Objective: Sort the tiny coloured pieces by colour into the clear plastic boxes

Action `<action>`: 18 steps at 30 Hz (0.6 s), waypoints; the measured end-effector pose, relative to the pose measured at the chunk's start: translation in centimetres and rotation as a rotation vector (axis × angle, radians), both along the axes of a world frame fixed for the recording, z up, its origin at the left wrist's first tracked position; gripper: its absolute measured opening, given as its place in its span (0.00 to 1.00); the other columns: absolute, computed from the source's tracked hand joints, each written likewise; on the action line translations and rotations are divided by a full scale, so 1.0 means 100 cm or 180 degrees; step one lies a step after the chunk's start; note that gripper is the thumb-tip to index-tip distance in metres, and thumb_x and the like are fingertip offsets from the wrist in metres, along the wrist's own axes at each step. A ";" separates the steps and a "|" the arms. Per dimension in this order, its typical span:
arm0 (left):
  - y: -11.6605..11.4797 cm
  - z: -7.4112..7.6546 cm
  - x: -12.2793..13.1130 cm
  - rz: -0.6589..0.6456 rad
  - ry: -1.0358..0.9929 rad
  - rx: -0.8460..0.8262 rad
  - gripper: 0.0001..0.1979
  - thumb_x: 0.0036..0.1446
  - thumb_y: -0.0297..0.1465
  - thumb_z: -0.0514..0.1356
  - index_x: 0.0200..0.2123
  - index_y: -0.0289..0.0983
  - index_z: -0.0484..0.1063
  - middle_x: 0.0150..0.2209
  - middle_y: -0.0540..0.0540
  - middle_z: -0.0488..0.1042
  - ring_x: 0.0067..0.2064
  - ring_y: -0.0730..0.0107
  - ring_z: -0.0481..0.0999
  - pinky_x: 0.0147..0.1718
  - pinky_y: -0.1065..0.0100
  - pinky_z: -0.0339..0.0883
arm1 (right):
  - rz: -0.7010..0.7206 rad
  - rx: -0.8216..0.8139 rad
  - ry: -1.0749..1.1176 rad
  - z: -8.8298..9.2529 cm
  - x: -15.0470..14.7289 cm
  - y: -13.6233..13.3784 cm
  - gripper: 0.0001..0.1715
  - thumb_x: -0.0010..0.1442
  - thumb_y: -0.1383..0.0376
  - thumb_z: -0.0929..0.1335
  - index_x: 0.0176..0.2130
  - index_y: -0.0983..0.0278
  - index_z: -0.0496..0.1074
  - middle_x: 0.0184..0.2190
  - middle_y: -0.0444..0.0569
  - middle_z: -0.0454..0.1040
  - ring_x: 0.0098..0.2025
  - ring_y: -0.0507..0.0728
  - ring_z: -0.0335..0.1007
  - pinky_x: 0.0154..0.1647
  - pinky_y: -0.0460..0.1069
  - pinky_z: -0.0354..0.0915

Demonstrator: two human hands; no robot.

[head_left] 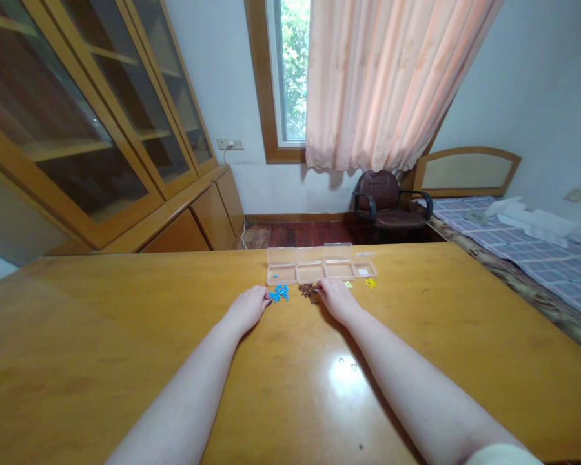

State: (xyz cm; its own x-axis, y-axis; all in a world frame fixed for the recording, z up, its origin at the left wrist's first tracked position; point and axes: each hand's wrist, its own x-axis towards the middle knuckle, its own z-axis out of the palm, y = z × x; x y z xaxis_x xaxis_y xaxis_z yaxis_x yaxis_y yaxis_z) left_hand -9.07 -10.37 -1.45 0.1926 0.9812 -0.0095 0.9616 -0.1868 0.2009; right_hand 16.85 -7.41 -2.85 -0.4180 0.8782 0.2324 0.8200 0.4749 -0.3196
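Note:
My left hand (pixel 254 305) rests at the left edge of a pile of small blue pieces (pixel 281 293), fingers pinched together at it. My right hand (pixel 336 298) is at the right side of a pile of small brown pieces (pixel 306 290), its fingers closed too. What either pinch holds is too small to make out. Behind both hands lies a clear plastic compartment box (pixel 310 281) with lids raised. One blue piece sits in its leftmost compartment, and something white is in the rightmost. Pale yellow pieces (pixel 348 284) and bright yellow pieces (pixel 370 283) lie right of my right hand.
Everything lies on a wooden table (pixel 126 349). A glass-door cabinet (pixel 111 116) stands at the left. Beyond the table are a brown armchair (pixel 385 200) and a curtained window (pixel 293 71). A bed (pixel 527 239) is along the right.

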 end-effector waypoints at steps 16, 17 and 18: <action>0.001 -0.003 -0.005 0.0012 -0.0207 0.0004 0.08 0.55 0.34 0.57 0.36 0.38 0.70 0.36 0.45 0.73 0.37 0.65 0.72 0.35 0.69 0.62 | -0.0361 -0.0005 0.0019 0.020 -0.015 0.045 0.08 0.61 0.67 0.62 0.39 0.64 0.69 0.37 0.51 0.74 0.39 0.56 0.67 0.39 0.48 0.57; 0.001 -0.003 -0.006 0.0008 -0.0221 -0.0004 0.07 0.55 0.34 0.57 0.36 0.38 0.70 0.36 0.45 0.73 0.37 0.65 0.72 0.35 0.69 0.62 | -0.0354 -0.0011 -0.0017 0.020 -0.015 0.046 0.08 0.61 0.67 0.62 0.40 0.64 0.69 0.38 0.51 0.74 0.40 0.56 0.67 0.40 0.48 0.57; 0.001 -0.003 -0.006 -0.0009 -0.0240 -0.0003 0.07 0.55 0.34 0.56 0.36 0.38 0.70 0.36 0.45 0.73 0.37 0.66 0.72 0.35 0.69 0.61 | -0.0338 -0.0010 -0.0044 0.020 -0.015 0.046 0.09 0.61 0.67 0.62 0.42 0.64 0.69 0.40 0.52 0.74 0.42 0.56 0.67 0.42 0.48 0.57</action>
